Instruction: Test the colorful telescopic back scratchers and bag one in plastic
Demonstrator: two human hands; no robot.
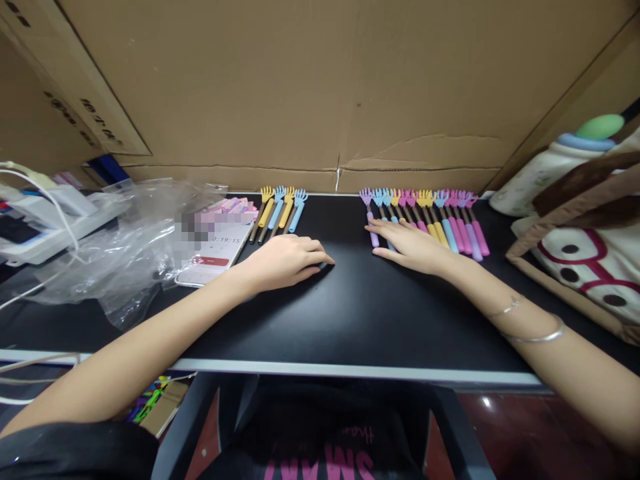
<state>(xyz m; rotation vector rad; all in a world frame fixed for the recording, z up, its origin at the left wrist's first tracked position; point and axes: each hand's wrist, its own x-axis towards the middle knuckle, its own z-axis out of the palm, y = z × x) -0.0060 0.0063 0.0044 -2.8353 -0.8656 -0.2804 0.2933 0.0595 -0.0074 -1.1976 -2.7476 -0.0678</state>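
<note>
My left hand (pixel 287 261) rests palm down on the black tabletop, its fingers stretched out to the right and nothing visible in them. Beyond it lies a small group of yellow and blue back scratchers (pixel 285 213) with hand-shaped heads pointing to the back. My right hand (pixel 413 247) lies flat with fingers apart over the lower ends of a longer row of back scratchers (pixel 463 230) in purple, blue, yellow and pink. Its fingers touch or hover over the purple back scratcher (pixel 374 235) at the row's left end and hide several handles.
A phone showing a timer (pixel 220 257) and a crumpled clear plastic bag (pixel 125 250) lie at left, beside a white power strip (pixel 63 227) with cables. Cardboard (pixel 300 87) walls the back. At right stand a white bottle (pixel 543 170) and a cloth bag (pixel 595 257).
</note>
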